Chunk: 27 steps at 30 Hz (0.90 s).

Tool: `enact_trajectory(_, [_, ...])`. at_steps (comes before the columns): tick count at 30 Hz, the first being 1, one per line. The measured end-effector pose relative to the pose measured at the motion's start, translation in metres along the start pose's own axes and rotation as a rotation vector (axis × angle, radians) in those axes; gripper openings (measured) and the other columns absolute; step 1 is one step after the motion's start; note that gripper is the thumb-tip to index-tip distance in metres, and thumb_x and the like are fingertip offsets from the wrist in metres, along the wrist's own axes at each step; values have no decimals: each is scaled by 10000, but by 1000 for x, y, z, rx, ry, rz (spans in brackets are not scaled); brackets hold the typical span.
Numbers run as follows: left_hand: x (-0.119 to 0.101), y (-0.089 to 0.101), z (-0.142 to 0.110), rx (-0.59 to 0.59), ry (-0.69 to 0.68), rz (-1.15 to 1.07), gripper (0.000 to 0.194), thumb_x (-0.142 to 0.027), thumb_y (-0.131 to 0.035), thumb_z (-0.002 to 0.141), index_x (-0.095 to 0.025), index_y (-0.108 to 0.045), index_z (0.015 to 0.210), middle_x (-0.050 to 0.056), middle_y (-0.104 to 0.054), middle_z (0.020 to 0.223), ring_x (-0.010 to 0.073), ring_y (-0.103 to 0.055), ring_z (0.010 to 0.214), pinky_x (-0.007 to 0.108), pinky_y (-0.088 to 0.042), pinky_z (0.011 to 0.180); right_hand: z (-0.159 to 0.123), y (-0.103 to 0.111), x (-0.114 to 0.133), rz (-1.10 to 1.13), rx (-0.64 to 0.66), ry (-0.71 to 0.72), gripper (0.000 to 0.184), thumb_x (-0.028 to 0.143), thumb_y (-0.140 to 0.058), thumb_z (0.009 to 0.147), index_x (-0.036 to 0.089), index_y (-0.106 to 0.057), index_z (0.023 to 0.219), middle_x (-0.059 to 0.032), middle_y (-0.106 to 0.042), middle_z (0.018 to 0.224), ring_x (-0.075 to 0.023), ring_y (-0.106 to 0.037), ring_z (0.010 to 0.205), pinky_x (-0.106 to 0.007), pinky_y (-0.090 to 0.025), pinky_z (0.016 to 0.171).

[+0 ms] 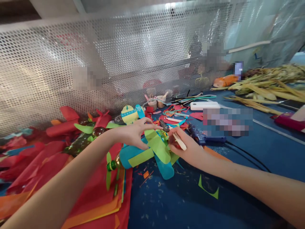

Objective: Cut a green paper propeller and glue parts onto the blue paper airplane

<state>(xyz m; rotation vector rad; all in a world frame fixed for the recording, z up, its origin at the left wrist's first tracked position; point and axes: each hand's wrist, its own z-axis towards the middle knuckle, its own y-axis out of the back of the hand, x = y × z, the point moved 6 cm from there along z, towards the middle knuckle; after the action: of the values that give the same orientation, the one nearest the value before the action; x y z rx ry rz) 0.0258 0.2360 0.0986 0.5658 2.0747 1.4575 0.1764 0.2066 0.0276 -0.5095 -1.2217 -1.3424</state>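
Observation:
A toy plane (pixel 135 156) made of a bottle with blue and lime-green foam strips lies in front of me, its green-capped nose and propeller pointing left. My left hand (pixel 133 132) reaches over it with fingers spread. The thumb is close to the blue part and the fingertips are near the green strip; I cannot tell whether they touch. At the plane's right end, my right hand (pixel 187 148) is closed around an off-white stick-shaped tool (pixel 179 141). The tool's far end is hidden by my fingers. A blue glue gun (pixel 212 139) with a black cord lies just beyond that hand.
Red foam sheets (pixel 95 190) and other bottle planes (pixel 82 143) fill the left side. Colourful scraps (pixel 176 111), two small cups (pixel 157 102) and a white power strip (pixel 205 106) lie farther back. A perforated metal screen (pixel 143 54) stands behind; dried stalks (pixel 274 84) lie right.

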Motion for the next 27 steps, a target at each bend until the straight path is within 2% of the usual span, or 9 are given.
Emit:
enact_trajectory(6, [-1,1,10,105,-134,-126,722,-249,-628,664,-398,-406,1334,8,-385,1422,272,-396,1244,334,-415,911,-3,-5,-1,55,32,-22,254,128,-548,755,238,-406,935,28,-473,824,-121,-506,655,-266,-447,618])
enact_trajectory(10, [2,-4,13,187,-148,-212,728,-268,-627,684,-390,-372,1355,-10,-397,1440,247,-439,1227,327,-411,921,-6,-9,5,66,82,-10,244,107,-546,749,232,-409,908,35,-452,792,-120,-505,648,-251,-436,596])
enact_trajectory(18, [14,-10,18,151,-133,-314,734,-311,-676,623,-378,-440,1314,-13,-578,1255,214,-584,981,267,-462,760,-4,-8,4,13,82,38,260,65,-527,734,227,-424,909,17,-465,816,-145,-520,710,-288,-448,651])
enact_trajectory(23, [15,-11,19,157,-114,-403,712,-283,-689,604,-364,-486,1281,-9,-612,1185,157,-594,746,231,-451,621,-4,-9,0,-29,73,32,237,88,-540,748,227,-418,896,19,-462,789,-147,-496,692,-286,-437,640])
enact_trajectory(25, [16,-10,20,153,-102,-435,712,-261,-713,581,-342,-511,1260,-5,-622,1145,151,-586,718,225,-443,601,-4,-9,-1,-36,73,22,224,131,-562,761,228,-412,896,18,-459,796,-148,-497,689,-287,-441,638])
enact_trajectory(27, [19,-9,21,128,-87,-482,721,-237,-751,544,-308,-536,1229,-1,-624,1111,166,-591,780,226,-448,647,-4,-7,-1,-46,44,11,206,193,-569,786,231,-407,910,15,-461,809,-149,-499,687,-289,-444,637])
